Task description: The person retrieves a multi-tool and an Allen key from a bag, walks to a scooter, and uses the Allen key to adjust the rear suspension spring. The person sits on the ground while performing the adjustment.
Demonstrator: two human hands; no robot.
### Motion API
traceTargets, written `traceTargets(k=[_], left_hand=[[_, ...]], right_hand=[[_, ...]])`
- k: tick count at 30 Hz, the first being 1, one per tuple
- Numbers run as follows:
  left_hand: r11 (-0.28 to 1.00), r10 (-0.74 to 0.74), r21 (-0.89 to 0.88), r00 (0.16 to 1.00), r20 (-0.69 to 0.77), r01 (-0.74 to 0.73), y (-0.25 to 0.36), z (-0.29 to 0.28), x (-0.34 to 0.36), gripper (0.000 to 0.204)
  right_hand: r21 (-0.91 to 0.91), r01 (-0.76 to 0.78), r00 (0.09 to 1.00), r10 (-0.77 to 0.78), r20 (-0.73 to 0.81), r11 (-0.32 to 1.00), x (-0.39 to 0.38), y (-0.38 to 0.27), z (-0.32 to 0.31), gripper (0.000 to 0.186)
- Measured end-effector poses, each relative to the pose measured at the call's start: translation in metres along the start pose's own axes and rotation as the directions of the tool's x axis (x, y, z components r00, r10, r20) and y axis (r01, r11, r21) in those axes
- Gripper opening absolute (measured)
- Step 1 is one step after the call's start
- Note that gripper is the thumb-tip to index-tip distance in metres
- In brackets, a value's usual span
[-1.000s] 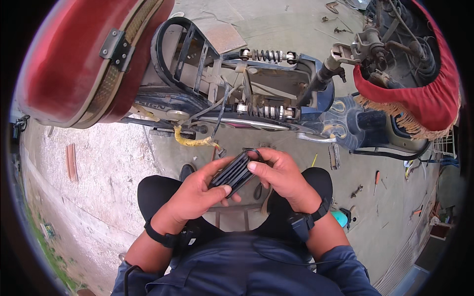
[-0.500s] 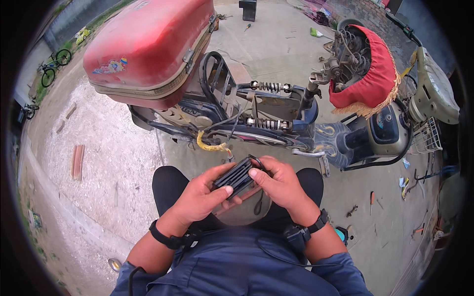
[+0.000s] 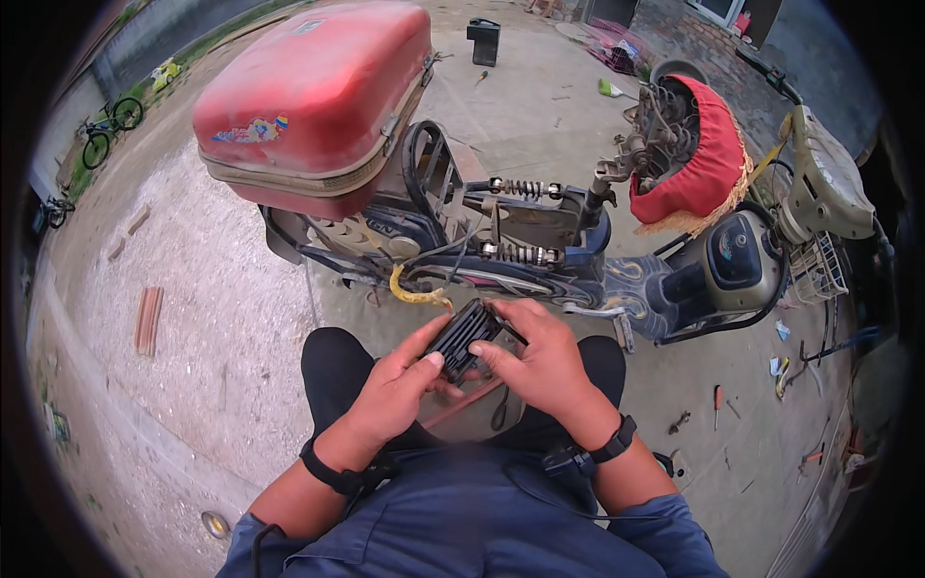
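My left hand (image 3: 393, 383) and my right hand (image 3: 540, 358) grip a black ribbed box (image 3: 462, 328) between them, both thumbs on its near edge, a dark cable hanging below it. Just beyond the box, a yellow taped wire bundle (image 3: 409, 287) hangs from a dismantled scooter (image 3: 679, 289), whose rear frame shows two coil springs (image 3: 522, 253). The scooter carries a red top case (image 3: 308, 111) at the left and a red fringed cover (image 3: 689, 188) around exposed metalwork at the right.
A screwdriver (image 3: 717, 409), metal parts (image 3: 680, 420) and other tools lie on the ground at the right. Copper-coloured strips (image 3: 147, 318) lie at the left. A black box (image 3: 484, 43) stands beyond the scooter; bicycles (image 3: 111, 130) are at the far left.
My view has lifted, bringing more of the yard into sight. The black ribbed box has turned slightly in my hands, and my right thumb has slid down toward its near edge.
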State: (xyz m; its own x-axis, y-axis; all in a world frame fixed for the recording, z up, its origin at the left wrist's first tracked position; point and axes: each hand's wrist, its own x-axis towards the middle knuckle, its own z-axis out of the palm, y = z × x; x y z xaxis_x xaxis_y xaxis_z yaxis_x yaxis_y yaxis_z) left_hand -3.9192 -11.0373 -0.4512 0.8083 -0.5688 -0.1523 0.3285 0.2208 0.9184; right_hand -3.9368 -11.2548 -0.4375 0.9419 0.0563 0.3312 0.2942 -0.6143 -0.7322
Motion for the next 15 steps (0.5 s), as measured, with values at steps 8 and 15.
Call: traceTargets(k=[8, 15], left_hand=[[0.999, 0.037, -0.004, 0.999, -0.024, -0.037, -0.003, -0.005, -0.005, 0.056], [0.960, 0.129, 0.252, 0.991, -0.026, -0.118, -0.010, -0.010, -0.007, 0.055]], right_hand=[[-0.236, -0.054, 0.996, 0.069, 0.059, 0.970, 0.000, -0.018, 0.010, 0.082], [-0.337, 0.011, 0.995, 0.023, 0.096, 0.941, -0.002, -0.012, 0.016, 0.079]])
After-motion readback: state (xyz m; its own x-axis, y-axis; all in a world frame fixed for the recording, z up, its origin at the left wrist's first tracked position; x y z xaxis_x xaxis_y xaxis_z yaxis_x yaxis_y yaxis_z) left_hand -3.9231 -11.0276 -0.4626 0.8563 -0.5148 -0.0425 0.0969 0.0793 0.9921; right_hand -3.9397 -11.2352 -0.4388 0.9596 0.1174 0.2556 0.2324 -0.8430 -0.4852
